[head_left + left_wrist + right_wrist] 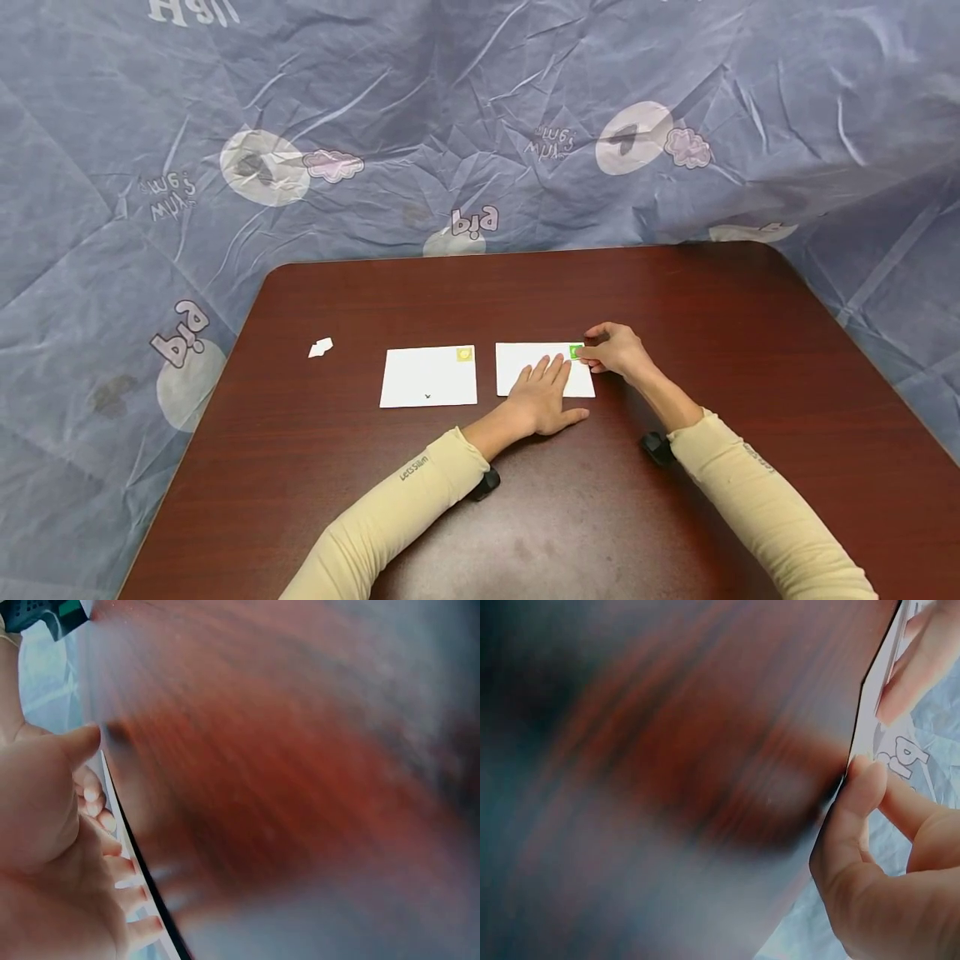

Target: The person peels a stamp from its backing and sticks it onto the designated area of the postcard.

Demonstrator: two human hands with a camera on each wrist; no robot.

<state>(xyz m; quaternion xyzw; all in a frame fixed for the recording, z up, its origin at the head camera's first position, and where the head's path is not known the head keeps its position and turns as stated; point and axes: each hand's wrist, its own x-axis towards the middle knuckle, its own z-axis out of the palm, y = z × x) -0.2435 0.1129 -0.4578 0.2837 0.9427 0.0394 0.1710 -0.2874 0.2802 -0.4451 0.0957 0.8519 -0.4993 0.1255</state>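
A white envelope (510, 367) lies on the brown table, with a small green stamp (575, 352) at its upper right corner. My left hand (542, 404) rests flat on this envelope, fingers spread and thumb out over the table. At the corner, my right hand (617, 350) pinches the green stamp between thumb and finger; the fingertips hide part of it. In the right wrist view, the right thumb and forefinger (862, 787) come together at the envelope's edge. To the left lies a second white envelope (427, 379), bearing a yellow stamp (464, 354) at its upper right.
Small white paper scraps (320, 347) lie farther left on the table (450, 300). Behind the table's far edge hangs a wrinkled grey-blue printed cloth (420, 125). A tiny dark mark (427, 396) shows near the left envelope's lower edge.
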